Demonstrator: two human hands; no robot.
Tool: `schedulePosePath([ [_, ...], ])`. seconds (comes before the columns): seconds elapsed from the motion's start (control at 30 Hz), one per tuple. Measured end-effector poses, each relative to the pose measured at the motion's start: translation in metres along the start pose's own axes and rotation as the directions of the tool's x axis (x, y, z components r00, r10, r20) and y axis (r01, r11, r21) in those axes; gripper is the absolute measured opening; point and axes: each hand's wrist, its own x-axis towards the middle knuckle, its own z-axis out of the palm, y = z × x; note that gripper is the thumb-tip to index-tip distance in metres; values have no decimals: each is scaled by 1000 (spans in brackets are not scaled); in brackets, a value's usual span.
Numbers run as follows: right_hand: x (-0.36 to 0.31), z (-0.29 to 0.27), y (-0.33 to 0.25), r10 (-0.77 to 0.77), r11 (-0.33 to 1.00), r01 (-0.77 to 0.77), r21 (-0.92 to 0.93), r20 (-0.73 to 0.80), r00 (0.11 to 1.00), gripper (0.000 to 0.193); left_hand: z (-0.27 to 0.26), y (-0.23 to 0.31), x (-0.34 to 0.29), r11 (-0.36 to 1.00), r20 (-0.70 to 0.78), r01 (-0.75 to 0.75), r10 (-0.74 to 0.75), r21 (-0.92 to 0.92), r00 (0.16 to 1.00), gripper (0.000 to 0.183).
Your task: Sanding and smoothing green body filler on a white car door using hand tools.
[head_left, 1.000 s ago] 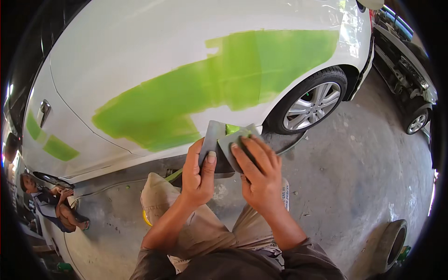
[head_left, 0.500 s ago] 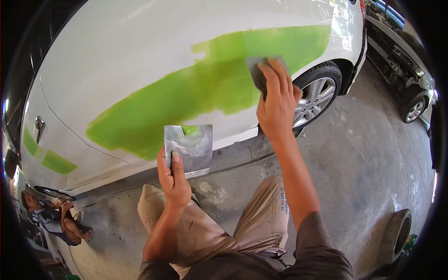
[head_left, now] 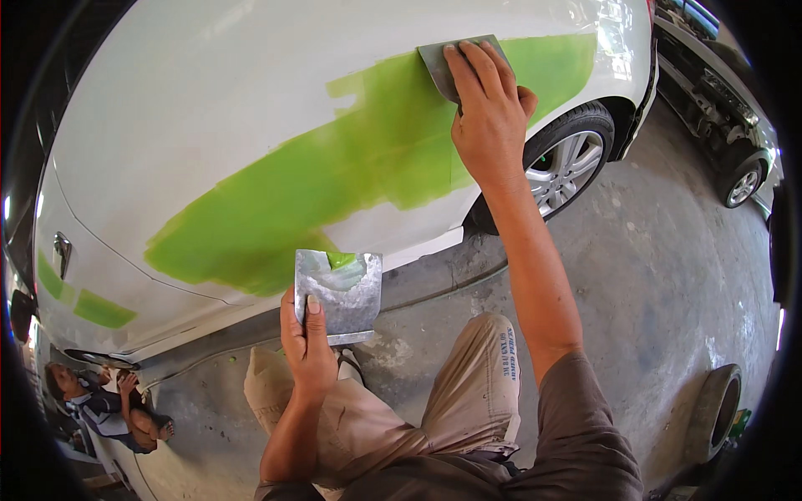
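In front of me stands a white car [head_left: 251, 92] with a broad smear of green body filler [head_left: 276, 200] across its side. My right hand [head_left: 491, 117] presses a flat grey spreader [head_left: 439, 67] against the panel, its edge at the top of the green area ahead of the rear wheel. The fingers lie over the spreader's face, with the thumb behind. My left hand [head_left: 311, 342] holds a metal plate [head_left: 338, 296] by its left side, thumb on top. A dab of green filler [head_left: 341, 260] sits at the plate's far edge.
The car's rear wheel [head_left: 568, 167] is right of my right hand. A loose tyre [head_left: 714, 413] stands on the concrete floor [head_left: 635, 275] at lower right. Another vehicle [head_left: 718, 100] is at far right. A person [head_left: 109, 405] squats by the car at lower left.
My right hand and the spreader have moved up and slightly left on the panel, to the upper edge of the green. The plate in my left hand sits slightly lower in view.
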Motion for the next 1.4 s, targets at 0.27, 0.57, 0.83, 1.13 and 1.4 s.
schedulePosePath([
  [0.27,-35,-10,8,-14,999,9,53,107,994,63,0,5,2,999,8,6,-7,43,1000,40],
  [0.57,-113,-8,9,33,999,-39,27,212,977,63,3,3,3,999,34,13,-14,43,999,38],
  [0.83,-192,23,19,37,999,-33,-21,231,972,55,0,4,0,998,36,11,-13,65,999,36],
  [1.13,-250,24,15,35,999,-26,-35,324,945,57,2,1,0,996,31,-13,10,84,999,37],
  [1.4,-137,-25,-6,76,997,-79,10,144,987,59,-1,1,-3,996,54,-10,6,84,999,37],
])
